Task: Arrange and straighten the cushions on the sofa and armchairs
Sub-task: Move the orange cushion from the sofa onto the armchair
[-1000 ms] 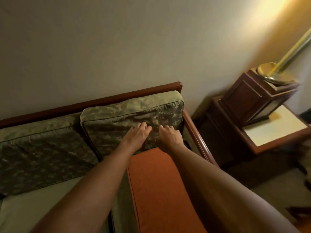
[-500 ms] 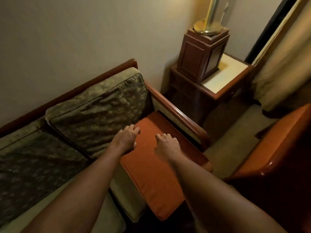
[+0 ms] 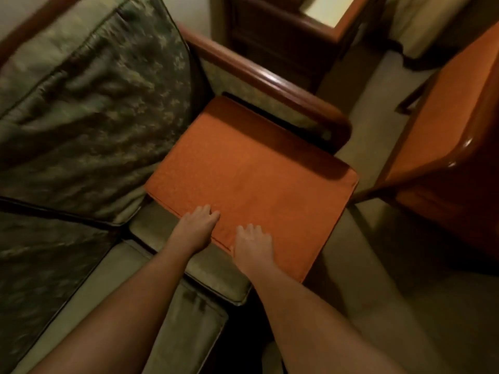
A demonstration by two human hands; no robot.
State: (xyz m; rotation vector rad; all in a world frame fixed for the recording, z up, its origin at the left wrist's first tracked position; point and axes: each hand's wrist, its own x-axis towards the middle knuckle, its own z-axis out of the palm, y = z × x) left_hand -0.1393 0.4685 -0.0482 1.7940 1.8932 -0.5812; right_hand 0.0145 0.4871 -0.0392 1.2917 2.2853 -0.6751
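Sofa (image 3: 175, 314): olive seat, wooden armrest (image 3: 270, 85) at its end; blurred by head motion on the back side.
Back cushions (image 3: 94, 103): two green patterned ones leaning against the backrest, edge to edge; creased faces.
Armchair (image 3: 445, 157): orange upholstery, glossy wood frame, across a strip of floor from the sofa.
Side counter (image 3: 297, 25): dark wood, behind the armrest; only partly in frame.
Orange cushion (image 3: 251, 174): lies flat on the sofa seat against the armrest, rotated — its near corner overhangs the seat's front edge.
Left hand (image 3: 198, 225): open, fingers spread, palm down on the cushion's near edge; not gripping.
Right hand (image 3: 252, 245): open, flat on the same edge just beside the left; nothing held.
Step (judged): squaring or shifting the orange cushion.
Risk 1: a push toward the overhanging corner could tip it off the seat onto the floor — cause, little support under that corner.
Risk 2: flat palms may slide over the fabric and wrinkle it instead of moving the pad.
Risk 3: shoving it inward could nudge the green back cushion askew.
Containers: none visible; nothing stored in anything.
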